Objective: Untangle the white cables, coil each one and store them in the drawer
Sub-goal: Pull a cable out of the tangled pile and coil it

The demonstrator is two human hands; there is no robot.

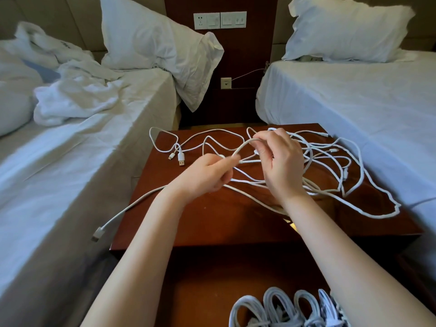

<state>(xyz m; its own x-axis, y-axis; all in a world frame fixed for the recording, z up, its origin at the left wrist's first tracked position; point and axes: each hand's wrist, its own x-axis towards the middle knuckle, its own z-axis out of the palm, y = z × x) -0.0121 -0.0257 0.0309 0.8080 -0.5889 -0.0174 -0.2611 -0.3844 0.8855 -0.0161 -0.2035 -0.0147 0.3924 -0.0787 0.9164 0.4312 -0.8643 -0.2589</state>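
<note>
Tangled cables (330, 161) cover the surface's (212, 220) far half, overhanging its left edge; bare wood runs along its near edge. Left hand (207, 175) and right hand (283, 161) grips pinch one cable (243, 146), arched left-right.

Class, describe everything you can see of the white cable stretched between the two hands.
The cable is white, round and smooth, plastic-looking. It arches above the wooden table, lifted clear of it. The left hand pinches its lower part, the right hand its upper part. Past both hands it runs into the loose tangle, so its plugs cannot be told.
</note>
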